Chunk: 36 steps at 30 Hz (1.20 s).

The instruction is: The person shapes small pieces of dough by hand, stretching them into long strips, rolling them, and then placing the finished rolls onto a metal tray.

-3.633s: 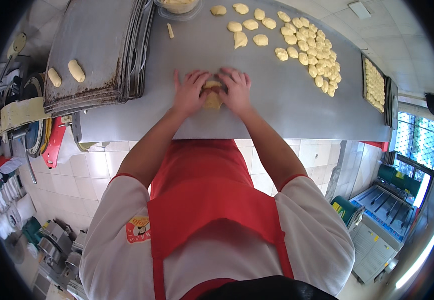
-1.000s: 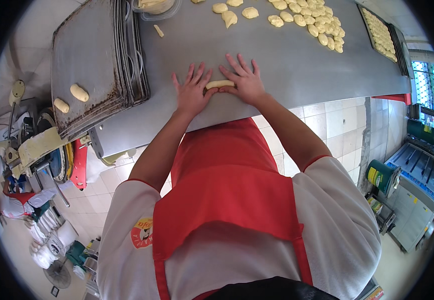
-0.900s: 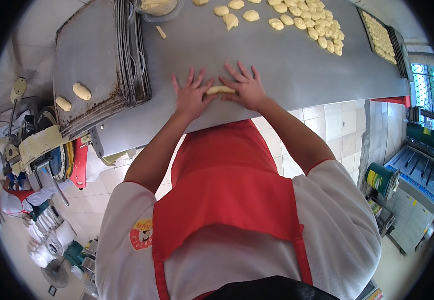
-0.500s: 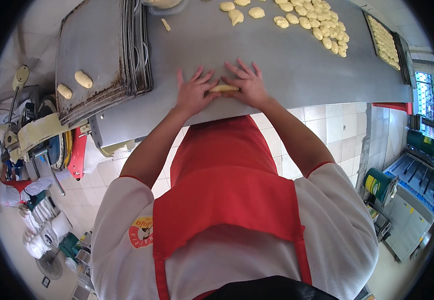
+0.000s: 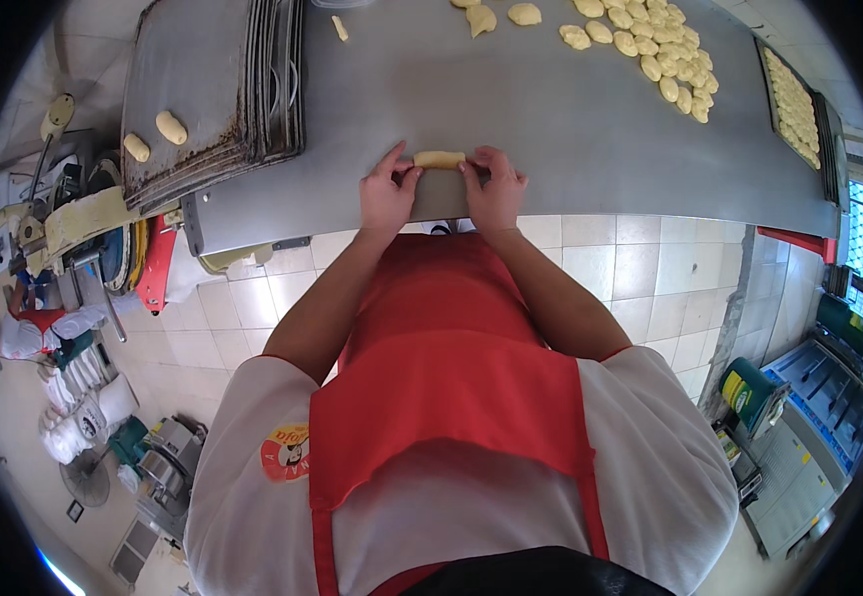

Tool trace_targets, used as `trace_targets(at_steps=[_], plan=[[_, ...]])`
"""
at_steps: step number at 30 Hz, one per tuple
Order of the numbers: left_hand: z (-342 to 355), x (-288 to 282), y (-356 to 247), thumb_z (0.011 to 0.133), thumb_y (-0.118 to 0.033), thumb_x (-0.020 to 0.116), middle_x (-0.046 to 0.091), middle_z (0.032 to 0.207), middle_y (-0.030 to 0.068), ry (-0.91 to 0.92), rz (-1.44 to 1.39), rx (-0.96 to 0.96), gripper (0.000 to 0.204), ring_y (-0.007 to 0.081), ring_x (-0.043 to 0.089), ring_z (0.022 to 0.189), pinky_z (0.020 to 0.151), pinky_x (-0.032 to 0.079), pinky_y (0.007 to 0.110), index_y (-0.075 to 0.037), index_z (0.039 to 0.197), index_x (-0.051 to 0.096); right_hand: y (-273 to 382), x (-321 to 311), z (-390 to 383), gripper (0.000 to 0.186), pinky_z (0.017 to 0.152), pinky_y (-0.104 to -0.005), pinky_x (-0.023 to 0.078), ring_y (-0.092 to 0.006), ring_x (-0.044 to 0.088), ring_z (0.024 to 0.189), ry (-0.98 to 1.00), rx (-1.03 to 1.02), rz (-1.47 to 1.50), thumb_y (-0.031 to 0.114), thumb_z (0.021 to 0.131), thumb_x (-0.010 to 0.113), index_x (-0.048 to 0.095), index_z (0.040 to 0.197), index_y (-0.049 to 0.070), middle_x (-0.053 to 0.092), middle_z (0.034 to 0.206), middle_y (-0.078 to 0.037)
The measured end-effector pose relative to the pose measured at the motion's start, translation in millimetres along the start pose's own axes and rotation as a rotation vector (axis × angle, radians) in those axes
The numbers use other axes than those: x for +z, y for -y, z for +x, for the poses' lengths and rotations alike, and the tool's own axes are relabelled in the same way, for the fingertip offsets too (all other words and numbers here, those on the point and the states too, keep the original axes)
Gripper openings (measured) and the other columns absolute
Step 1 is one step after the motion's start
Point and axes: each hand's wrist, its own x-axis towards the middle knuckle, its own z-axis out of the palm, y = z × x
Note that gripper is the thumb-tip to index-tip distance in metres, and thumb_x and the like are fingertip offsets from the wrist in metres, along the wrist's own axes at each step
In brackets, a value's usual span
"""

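A short roll of pale yellow dough (image 5: 439, 160) lies crosswise on the grey metal table (image 5: 590, 169) near its front edge. My left hand (image 5: 388, 194) pinches the roll's left end between thumb and fingers. At the opposite end, my right hand (image 5: 494, 191) grips it the same way, its fingers curled. The middle of the roll shows between my hands. Two similar dough rolls (image 5: 171, 128) rest on the top sheet of a stack of dark baking trays (image 5: 215, 89) to the left.
Many dough pieces (image 5: 670, 50) crowd the far right of the table. A thin dough strip (image 5: 340, 28) lies near the tray stack, beside a clear container's edge (image 5: 342, 2). At the right end stands a tray filled with dough pieces (image 5: 792, 107). Another person (image 5: 39, 323) is at far left.
My hands were spread flat over the dough; now their fingers have curled in and hold its ends. The dough roll looks thicker and is more exposed.
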Motion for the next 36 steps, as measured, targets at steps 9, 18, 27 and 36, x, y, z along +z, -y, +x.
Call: trace_targets(at_steps=[9,18,27,36], plan=[[20.0,-12.8,8.0,0.085,-0.006,0.080,0.076,0.121,0.0150,0.144,0.178,0.348,0.059,0.0277,0.073,0.100,0.087,0.060,0.041,-0.009,0.142,0.066,-0.3,-5.4,46.2,0.046,0.106,-0.0526,0.049,-0.0431,0.058,0.123,0.576,-0.548,-0.013,0.002,0.090,0.068,0.064,0.135,0.010,0.066,0.133,-0.018],[-5.4,-345.0,-143.4,0.083,-0.019,0.083,0.066,0.144,0.0097,-0.267,-0.206,0.734,0.074,0.0200,0.062,0.119,0.097,0.049,0.034,-0.006,0.152,0.057,303.8,12.1,65.7,0.044,0.082,-0.0364,0.056,-0.0274,0.069,0.102,0.243,-0.906,0.499,0.002,0.092,0.078,0.070,0.135,0.007,0.070,0.117,-0.012],[-70.0,-425.6,13.1,0.092,-0.064,0.072,0.054,0.158,0.0211,-0.598,-0.481,0.474,0.097,0.0287,0.053,0.141,0.115,0.040,0.042,0.002,0.159,0.046,333.1,159.3,113.9,0.052,0.084,-0.0398,0.059,-0.0284,0.071,0.102,0.349,-0.584,-0.034,0.014,0.087,0.086,0.070,0.136,0.005,0.072,0.122,-0.015],[-30.0,-369.2,30.2,0.091,-0.068,0.070,0.057,0.153,0.0189,-0.264,-0.682,0.466,0.094,0.0287,0.055,0.137,0.107,0.043,0.042,0.004,0.149,0.056,338.2,145.9,101.1,0.055,0.092,-0.0438,0.058,-0.0361,0.071,0.106,0.352,-0.502,-0.045,0.018,0.085,0.086,0.067,0.134,0.003,0.072,0.123,-0.019]])
